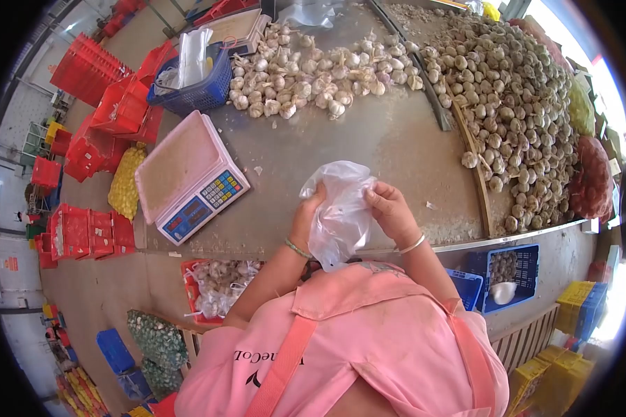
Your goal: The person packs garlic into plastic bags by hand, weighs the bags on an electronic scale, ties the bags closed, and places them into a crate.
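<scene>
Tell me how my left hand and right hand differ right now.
The left hand is partly covered by the plastic bag, so its grip is unclear; the right hand shows more plainly, pinching the bag's edge between thumb and fingers.
The left hand has a greenish bracelet at its wrist, while the right has a pale bangle.
Both are bare and at the same bag.

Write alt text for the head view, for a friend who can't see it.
A right-hand grip pinches a thin, translucent plastic bag, with the left-hand grip against its other side, above a worktable. Beyond lie loose garlic bulbs, with a digital scale to the left and a larger garlic heap to the right.
</scene>
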`<state>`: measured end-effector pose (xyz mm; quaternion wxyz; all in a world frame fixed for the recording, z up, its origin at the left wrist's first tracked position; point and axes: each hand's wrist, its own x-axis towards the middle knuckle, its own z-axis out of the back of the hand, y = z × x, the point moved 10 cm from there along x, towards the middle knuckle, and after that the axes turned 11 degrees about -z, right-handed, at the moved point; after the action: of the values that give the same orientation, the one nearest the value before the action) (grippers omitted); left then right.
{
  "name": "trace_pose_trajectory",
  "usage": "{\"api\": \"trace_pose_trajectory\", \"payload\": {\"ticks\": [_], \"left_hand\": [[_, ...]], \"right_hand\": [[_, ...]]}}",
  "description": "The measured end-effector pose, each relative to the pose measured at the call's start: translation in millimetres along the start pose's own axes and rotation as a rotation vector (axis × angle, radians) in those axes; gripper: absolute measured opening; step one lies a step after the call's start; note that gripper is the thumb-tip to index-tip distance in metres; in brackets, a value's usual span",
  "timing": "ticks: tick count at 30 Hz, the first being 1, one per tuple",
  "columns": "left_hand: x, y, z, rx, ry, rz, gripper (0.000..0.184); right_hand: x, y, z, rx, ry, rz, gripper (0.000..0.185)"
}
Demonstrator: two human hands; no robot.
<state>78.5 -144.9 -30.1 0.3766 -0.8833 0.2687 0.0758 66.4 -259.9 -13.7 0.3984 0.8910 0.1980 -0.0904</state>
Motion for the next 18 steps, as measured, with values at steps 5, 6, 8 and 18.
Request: {"api": "trace_pose_trajectory", "payload": {"ticks": [5, 6, 8, 18], "left_hand": [[26.9, 28.5, 24.0, -0.075, -0.03, 0.049, 0.035], [32.2, 19.8, 28.6, 0.125, -0.047, -0.022, 0.034], [52.8, 13.2, 47.2, 0.305, -0.023, -0.12, 0.038], [204.6, -262.6, 199.0, 1.416, -0.811, -0.85, 0.051]], "right_hand": [[-7.1, 1.8, 45.7, -0.055, -0.225, -0.019, 0.004], [-8.8, 0.5, 55.3, -0.06, -0.261, -0.037, 0.004], [-13.4, 2.4, 70.0, -0.066, -0.313, -0.034, 0.006], [-29.9, -19.0, 131.5, 0.056, -0.508, -0.118, 0.004]]}}
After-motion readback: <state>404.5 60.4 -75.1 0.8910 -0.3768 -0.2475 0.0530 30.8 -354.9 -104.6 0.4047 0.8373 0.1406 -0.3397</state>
